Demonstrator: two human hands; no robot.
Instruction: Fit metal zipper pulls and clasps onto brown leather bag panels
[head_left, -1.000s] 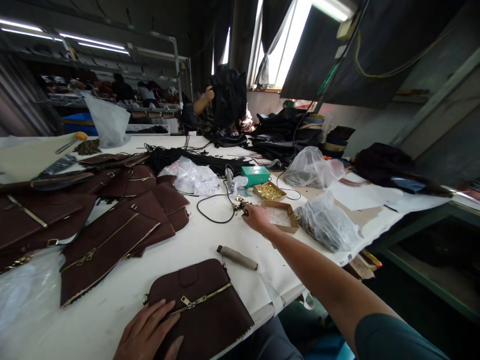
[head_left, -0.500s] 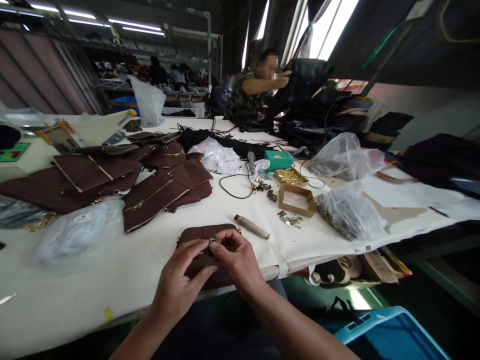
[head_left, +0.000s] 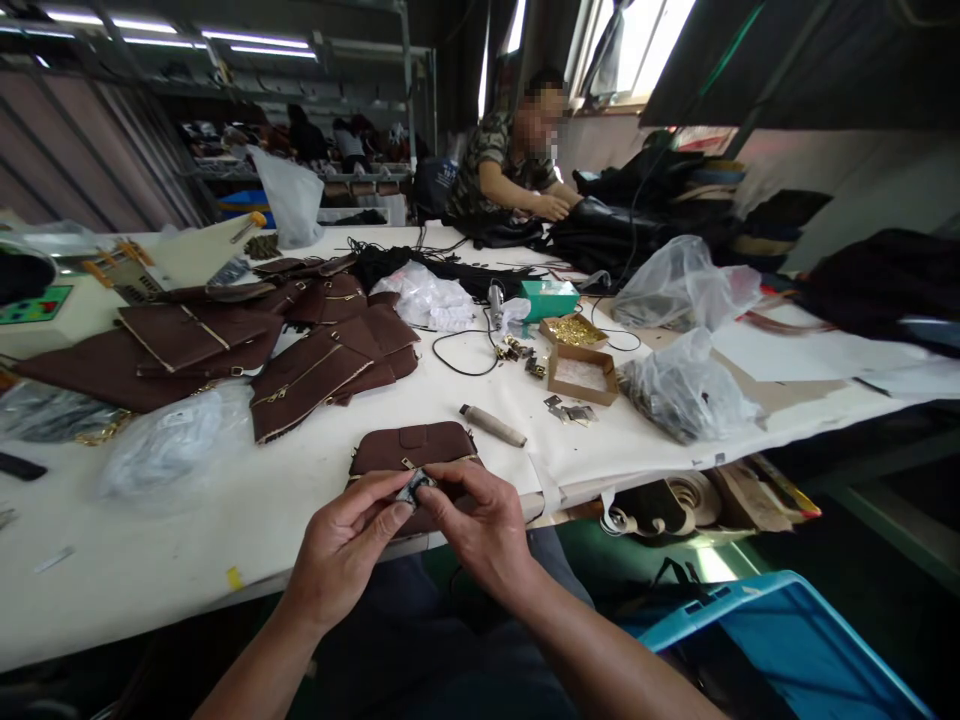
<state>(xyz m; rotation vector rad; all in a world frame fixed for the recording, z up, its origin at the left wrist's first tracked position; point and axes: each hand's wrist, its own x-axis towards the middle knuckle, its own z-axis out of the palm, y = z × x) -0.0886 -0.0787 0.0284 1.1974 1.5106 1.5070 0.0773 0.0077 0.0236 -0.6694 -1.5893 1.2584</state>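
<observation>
Both hands pinch a small metallic piece (head_left: pixel 415 487) just above the near part of a brown bag. My left hand (head_left: pixel 346 545) grips its left side between thumb and fingers, and my right hand (head_left: pixel 480 520) has its right side. The brown bag (head_left: pixel 409 445) lies flat at the table's front edge, with a zipper along it and a flap tab on top; its near part is hidden by the hands. Just beyond my right hand lies a tape-wrapped tool (head_left: pixel 493 425). Small metal plates (head_left: pixel 571 411) lie farther right.
Brown leather pieces (head_left: pixel 315 375) and a plastic bag (head_left: pixel 176 440) cover the left of the table (head_left: pixel 187 540). Cardboard boxes (head_left: pixel 583 375) and bags of parts (head_left: pixel 686 390) are at right. A blue crate (head_left: pixel 795 620) stands below. Across the table a person (head_left: pixel 510 165) handles black material.
The hands have drawn slightly nearer and tilted the small piece into view, uncovering more of the brown bag. The person opposite has lowered the black material. The view has shifted slightly.
</observation>
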